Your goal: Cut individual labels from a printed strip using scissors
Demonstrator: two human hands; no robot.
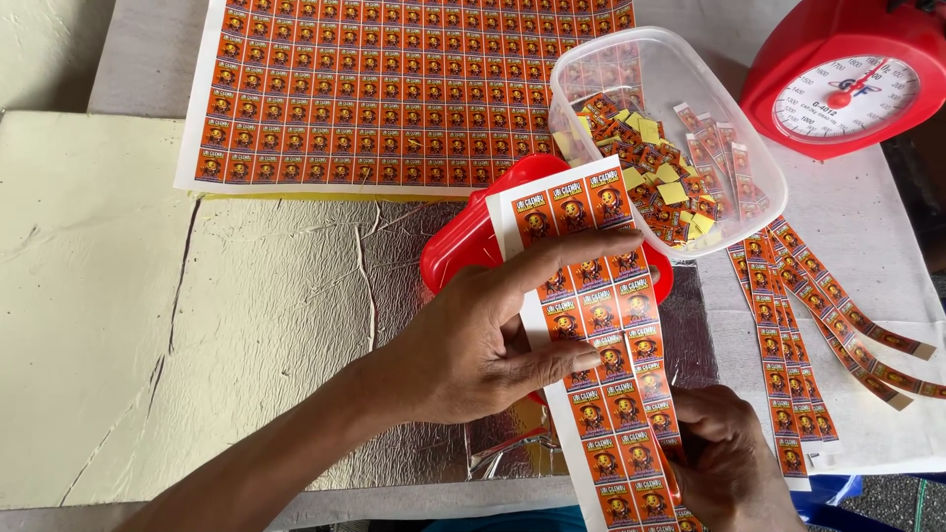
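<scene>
We see our left hand (473, 345) lying flat on a long strip of orange stickers (601, 335), three stickers wide, with a white margin along its left edge. The fingers (567, 258) of that hand are spread: the forefinger reaches across the strip's upper part and the thumb presses lower down. Our right hand (734, 463) sits at the strip's near end, its fingers pressed together and pinching the right edge of the strip. The strip's long axis runs from the lower right, near us, up and slightly left, so its far end points toward the clear plastic tub (670, 128) of cut stickers. It lies over a red lid (463, 251) on the foil-covered table (296, 296). A large uncut sheet of stickers (374, 89) lies beyond, narrow cut strips (808, 315) fan out to the right, and a red dial scale (847, 74) stands at the far right.
</scene>
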